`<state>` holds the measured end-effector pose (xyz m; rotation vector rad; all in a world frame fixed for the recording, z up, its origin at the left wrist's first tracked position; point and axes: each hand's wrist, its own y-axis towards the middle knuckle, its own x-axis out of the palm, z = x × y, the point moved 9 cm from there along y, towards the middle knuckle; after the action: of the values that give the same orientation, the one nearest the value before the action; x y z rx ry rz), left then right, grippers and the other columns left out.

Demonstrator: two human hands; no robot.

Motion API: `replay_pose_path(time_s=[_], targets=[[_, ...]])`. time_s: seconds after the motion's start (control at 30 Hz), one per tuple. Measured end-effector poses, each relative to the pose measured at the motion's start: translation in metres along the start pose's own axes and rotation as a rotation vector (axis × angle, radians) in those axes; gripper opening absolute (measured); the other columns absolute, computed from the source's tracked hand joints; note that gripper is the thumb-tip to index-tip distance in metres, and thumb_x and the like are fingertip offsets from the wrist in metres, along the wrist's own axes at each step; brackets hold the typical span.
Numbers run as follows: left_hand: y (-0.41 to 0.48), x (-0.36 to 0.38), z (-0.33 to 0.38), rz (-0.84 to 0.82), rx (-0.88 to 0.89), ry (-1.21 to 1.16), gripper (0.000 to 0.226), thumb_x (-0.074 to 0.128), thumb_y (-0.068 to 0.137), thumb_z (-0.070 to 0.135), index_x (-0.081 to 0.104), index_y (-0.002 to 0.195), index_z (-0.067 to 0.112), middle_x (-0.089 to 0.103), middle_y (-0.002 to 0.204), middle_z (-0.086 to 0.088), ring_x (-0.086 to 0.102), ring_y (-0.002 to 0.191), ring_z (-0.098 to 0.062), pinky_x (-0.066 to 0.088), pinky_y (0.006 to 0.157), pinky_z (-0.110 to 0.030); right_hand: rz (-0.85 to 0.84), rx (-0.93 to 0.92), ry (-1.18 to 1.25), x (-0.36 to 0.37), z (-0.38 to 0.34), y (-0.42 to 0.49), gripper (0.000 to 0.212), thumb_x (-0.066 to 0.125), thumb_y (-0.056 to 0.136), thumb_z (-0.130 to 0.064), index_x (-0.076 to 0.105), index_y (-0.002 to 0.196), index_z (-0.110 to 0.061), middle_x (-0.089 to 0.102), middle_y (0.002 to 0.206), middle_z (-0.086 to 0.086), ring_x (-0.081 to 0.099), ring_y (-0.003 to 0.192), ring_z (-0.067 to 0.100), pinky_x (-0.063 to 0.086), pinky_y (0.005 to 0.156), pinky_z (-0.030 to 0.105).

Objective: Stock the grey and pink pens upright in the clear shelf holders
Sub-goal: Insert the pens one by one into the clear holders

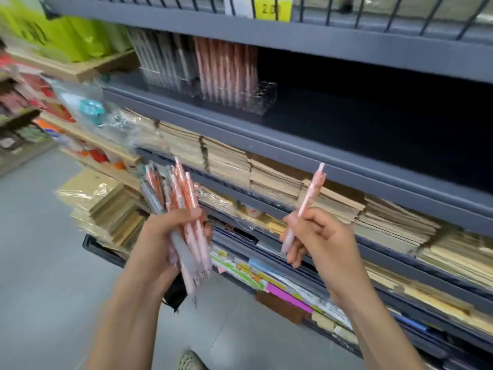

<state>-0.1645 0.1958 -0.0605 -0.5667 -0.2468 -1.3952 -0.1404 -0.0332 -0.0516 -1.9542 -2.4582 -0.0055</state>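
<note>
My left hand (162,236) grips a bundle of pens (181,209), mostly pink with a grey one among them, tips pointing down. My right hand (317,236) pinches a single pink pen (310,193), held slanted with its top toward the shelf. On the dark shelf above stand the clear holders: a pink-pen holder (226,73) packed with upright pink pens, with several empty slots (264,97) at its right end, and a grey-pen holder (162,62) to its left. Both hands are well below that shelf.
The dark shelf (346,124) stretches right of the holders. Stacks of brown notebooks (266,172) fill the shelf below, with coloured books (266,279) lower still. Wrapped notebook packs (106,209) sit at the left, above grey floor (40,263). A shoe (190,360) shows at the bottom.
</note>
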Motion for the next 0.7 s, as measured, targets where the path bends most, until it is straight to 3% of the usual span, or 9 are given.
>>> replay_pose_path(time_s=[0.07, 0.17, 0.3, 0.47, 0.6, 0.7], targets=[[0.006, -0.037, 0.021, 0.048, 0.031, 0.031, 0.018, 0.079, 0.057, 0.014, 0.076, 0.074, 0.018, 0.061, 0.07, -0.004, 0.061, 0.058, -0.018, 0.053, 0.054, -0.026, -0.014, -0.028, -0.009, 0.04, -0.003, 0.018, 0.021, 0.065, 0.087, -0.047, 0.07, 0.102, -0.033, 0.068, 0.07, 0.01, 0.061, 0.055, 0.021, 0.052, 0.052, 0.028], [0.021, -0.087, 0.051, 0.124, 0.033, 0.052, 0.04, 0.076, 0.062, 0.007, 0.064, 0.101, 0.004, 0.064, 0.075, -0.008, 0.063, 0.06, -0.018, 0.055, 0.054, -0.027, 0.033, -0.049, -0.014, 0.091, -0.008, 0.047, 0.035, 0.063, 0.08, -0.054, 0.067, 0.112, -0.043, 0.067, 0.07, 0.008, 0.06, 0.055, 0.017, 0.052, 0.051, 0.024], [0.049, -0.132, 0.083, 0.099, -0.004, 0.07, 0.056, 0.074, 0.065, 0.007, 0.053, 0.116, -0.004, 0.063, 0.074, -0.008, 0.063, 0.059, -0.018, 0.054, 0.052, -0.026, 0.125, -0.094, -0.029, 0.142, -0.017, 0.079, 0.025, 0.055, 0.091, -0.048, 0.065, 0.114, -0.049, 0.065, 0.069, 0.006, 0.059, 0.056, 0.014, 0.052, 0.052, 0.023], [0.088, -0.153, 0.097, 0.026, -0.071, 0.087, 0.045, 0.074, 0.065, 0.008, 0.056, 0.105, 0.0, 0.06, 0.072, -0.008, 0.063, 0.058, -0.019, 0.055, 0.052, -0.028, 0.29, -0.128, -0.056, 0.154, -0.028, 0.106, 0.024, 0.047, 0.103, -0.027, 0.067, 0.11, -0.038, 0.069, 0.073, 0.007, 0.065, 0.061, 0.018, 0.055, 0.056, 0.024], [0.123, -0.149, 0.103, -0.05, -0.109, 0.109, 0.047, 0.075, 0.066, 0.008, 0.058, 0.109, -0.001, 0.062, 0.071, -0.008, 0.064, 0.058, -0.019, 0.055, 0.052, -0.028, 0.478, -0.247, -0.079, 0.134, -0.052, 0.126, 0.016, 0.054, 0.1, -0.015, 0.063, 0.112, -0.022, 0.075, 0.086, 0.006, 0.073, 0.078, 0.022, 0.059, 0.068, 0.026], [0.151, -0.142, 0.108, -0.099, -0.118, 0.135, 0.047, 0.077, 0.065, 0.008, 0.06, 0.108, 0.002, 0.066, 0.069, -0.005, 0.066, 0.058, -0.018, 0.055, 0.052, -0.027, 0.641, -0.335, -0.097, 0.11, -0.07, 0.142, 0.014, 0.06, 0.097, -0.015, 0.061, 0.11, -0.019, 0.075, 0.089, 0.005, 0.074, 0.083, 0.022, 0.059, 0.074, 0.028]])
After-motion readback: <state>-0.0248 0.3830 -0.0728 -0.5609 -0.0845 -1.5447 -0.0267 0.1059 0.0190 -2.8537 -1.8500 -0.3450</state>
